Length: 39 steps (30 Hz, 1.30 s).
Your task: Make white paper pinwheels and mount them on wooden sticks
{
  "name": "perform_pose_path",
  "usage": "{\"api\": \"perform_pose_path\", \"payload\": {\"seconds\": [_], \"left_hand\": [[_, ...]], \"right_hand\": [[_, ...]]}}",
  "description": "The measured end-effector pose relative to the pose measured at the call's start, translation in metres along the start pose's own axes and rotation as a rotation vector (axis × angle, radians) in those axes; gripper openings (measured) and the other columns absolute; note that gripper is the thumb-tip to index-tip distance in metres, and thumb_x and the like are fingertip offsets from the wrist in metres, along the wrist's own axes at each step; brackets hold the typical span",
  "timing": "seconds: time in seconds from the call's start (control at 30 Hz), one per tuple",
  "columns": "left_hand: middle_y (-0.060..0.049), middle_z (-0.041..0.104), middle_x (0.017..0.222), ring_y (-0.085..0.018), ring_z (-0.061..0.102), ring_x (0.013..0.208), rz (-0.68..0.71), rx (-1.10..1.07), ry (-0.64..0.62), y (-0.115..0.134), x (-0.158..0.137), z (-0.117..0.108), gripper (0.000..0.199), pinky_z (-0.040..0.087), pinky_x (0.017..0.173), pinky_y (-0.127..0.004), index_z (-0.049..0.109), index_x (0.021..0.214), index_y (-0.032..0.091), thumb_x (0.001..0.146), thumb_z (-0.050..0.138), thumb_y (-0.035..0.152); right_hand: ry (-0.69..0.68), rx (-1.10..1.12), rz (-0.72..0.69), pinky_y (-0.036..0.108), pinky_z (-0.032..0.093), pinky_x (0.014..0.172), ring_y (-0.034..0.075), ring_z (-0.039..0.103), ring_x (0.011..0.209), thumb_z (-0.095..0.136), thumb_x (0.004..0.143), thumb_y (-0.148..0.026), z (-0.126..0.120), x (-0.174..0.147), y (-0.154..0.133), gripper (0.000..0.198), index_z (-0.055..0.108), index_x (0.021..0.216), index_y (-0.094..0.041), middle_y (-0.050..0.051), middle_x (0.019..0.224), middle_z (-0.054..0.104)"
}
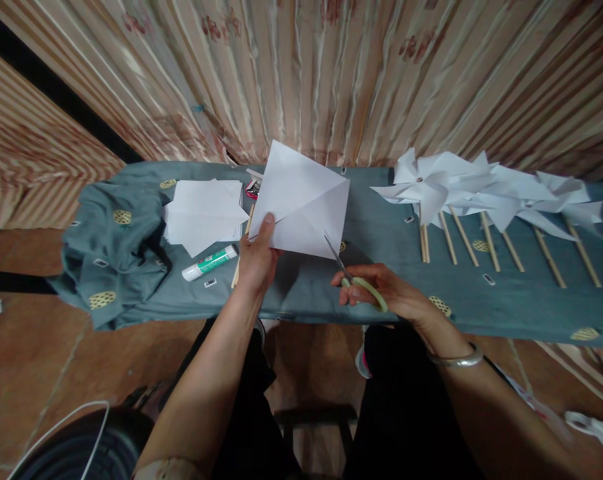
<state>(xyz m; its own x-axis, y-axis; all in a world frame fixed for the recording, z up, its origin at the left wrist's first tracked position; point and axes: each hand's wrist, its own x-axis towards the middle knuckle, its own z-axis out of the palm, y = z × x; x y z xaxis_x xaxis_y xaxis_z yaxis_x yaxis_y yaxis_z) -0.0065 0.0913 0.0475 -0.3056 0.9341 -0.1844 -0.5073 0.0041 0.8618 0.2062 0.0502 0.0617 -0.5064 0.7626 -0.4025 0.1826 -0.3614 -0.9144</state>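
A white square sheet of paper (301, 193) with diagonal lines across it is held up over the bench. My left hand (259, 257) grips its lower left edge, the thumb lying on top. My right hand (368, 283) is closed round the handles of a pair of scissors (365, 291) with pale green grips. Their blades point up and left and lie at the sheet's lower right part; whether they are parted is too small to tell. Left of the sheet lies a stack of white paper (206, 208), with a green and white glue stick (210, 263) just below it.
Several white paper pinwheels (421, 183) on wooden sticks lie along the right of the narrow bench, on a grey-green pineapple-print cloth (381, 233). The cloth is bunched at the left end (116, 247). A pleated curtain (301, 80) hangs behind. A dark round object (91, 443) stands at lower left.
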Motion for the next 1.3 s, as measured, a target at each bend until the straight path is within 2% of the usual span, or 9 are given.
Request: {"api": "perform_pose_path", "payload": {"seconds": [0.33,0.83,1.17,1.3], "left_hand": [[-0.009,0.075,0.106,-0.029,0.062,0.120,0.013,-0.005,-0.003,0.0014,0.0006,-0.0010,0.036,0.056,0.094,-0.038,0.069,0.094,0.018,0.068,0.082,0.040],[-0.007,0.076,0.102,-0.029,0.062,0.121,0.005,-0.013,-0.002,0.0030,0.0005,-0.0022,0.026,0.055,0.096,-0.039,0.069,0.089,0.020,0.071,0.080,0.035],[-0.007,0.076,0.100,-0.027,0.065,0.114,0.013,-0.041,0.000,0.0012,0.0021,-0.0032,0.031,0.056,0.093,-0.036,0.070,0.091,0.017,0.069,0.082,0.036],[-0.008,0.076,0.100,-0.027,0.066,0.113,0.017,-0.047,-0.010,0.0002,0.0028,-0.0040,0.033,0.056,0.092,-0.035,0.070,0.091,0.016,0.069,0.082,0.037]], "right_hand": [[0.044,0.023,-0.030,0.024,0.048,0.054,0.011,0.057,0.056,0.086,0.058,-0.048,0.0030,0.0015,0.0017,0.046,0.069,0.084,-0.015,0.000,0.063,0.066],[0.054,0.174,0.063,0.022,0.044,0.047,0.008,0.054,0.049,0.090,0.053,-0.032,0.0040,0.0032,0.0054,0.040,0.070,0.082,-0.013,-0.004,0.057,0.061],[0.080,0.094,0.136,0.020,0.043,0.048,0.006,0.052,0.049,0.091,0.049,-0.040,0.0031,0.0036,0.0037,0.047,0.070,0.083,-0.014,-0.006,0.056,0.059],[0.083,0.124,0.145,0.022,0.044,0.050,0.007,0.054,0.050,0.091,0.048,-0.042,0.0026,0.0049,0.0065,0.051,0.070,0.085,-0.014,-0.006,0.057,0.060]]}}
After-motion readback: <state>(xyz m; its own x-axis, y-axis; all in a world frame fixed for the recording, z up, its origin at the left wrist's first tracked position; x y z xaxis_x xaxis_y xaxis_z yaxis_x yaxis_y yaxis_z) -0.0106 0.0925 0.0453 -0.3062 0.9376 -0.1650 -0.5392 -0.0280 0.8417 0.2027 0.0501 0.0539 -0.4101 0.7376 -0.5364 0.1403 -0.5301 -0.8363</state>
